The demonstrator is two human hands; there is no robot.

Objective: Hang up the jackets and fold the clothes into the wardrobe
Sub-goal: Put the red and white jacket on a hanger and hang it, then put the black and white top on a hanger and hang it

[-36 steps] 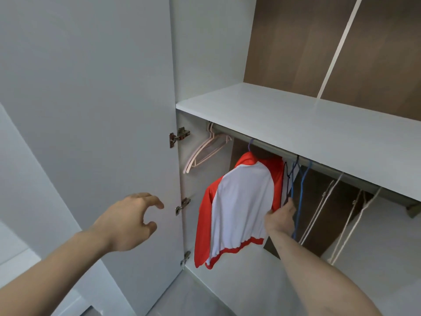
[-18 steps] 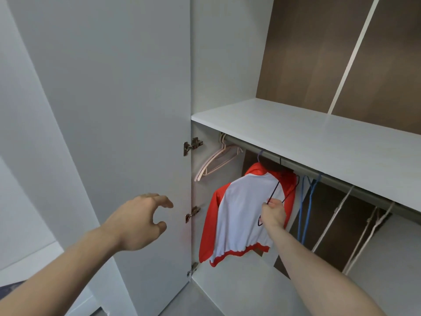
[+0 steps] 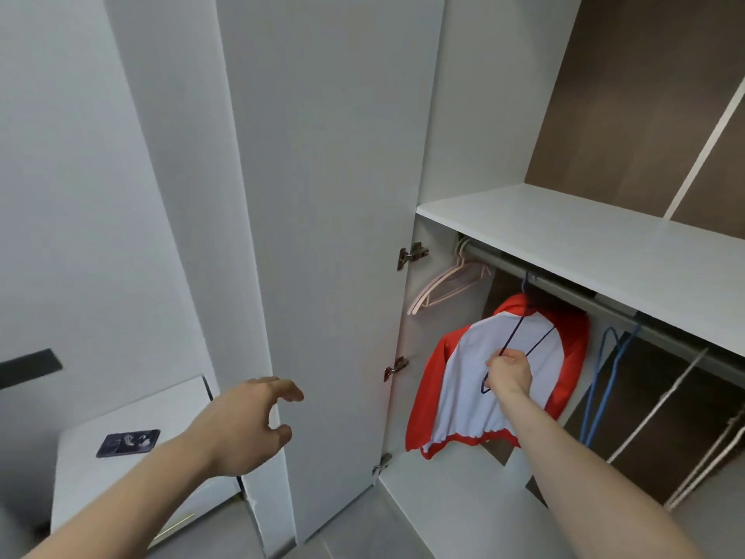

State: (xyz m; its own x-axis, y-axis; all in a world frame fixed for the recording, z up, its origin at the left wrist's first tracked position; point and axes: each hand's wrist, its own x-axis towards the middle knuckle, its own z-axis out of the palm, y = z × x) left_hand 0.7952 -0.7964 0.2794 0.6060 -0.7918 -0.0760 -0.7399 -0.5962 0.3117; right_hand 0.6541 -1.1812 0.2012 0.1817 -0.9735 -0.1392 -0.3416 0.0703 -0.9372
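While one red and white jacket (image 3: 500, 377) already hangs on the rail (image 3: 564, 288) at 3 o'clock, my right hand (image 3: 508, 374) grips a dark hanger (image 3: 524, 336) in front of it, left hand (image 3: 246, 425) loosely spread and empty, so I'd guess more jackets and all the folding remain.

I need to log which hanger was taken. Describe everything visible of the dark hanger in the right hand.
The dark hanger is a thin wire-like frame, navy or black, with two slim arms that spread upward from the grip; its lower end loops out below the fist. The right hand grips it with fingers curled round it. It is held tilted in front of the white back of the red and white jacket, below the rail. Whether its hook is on the rail cannot be told.
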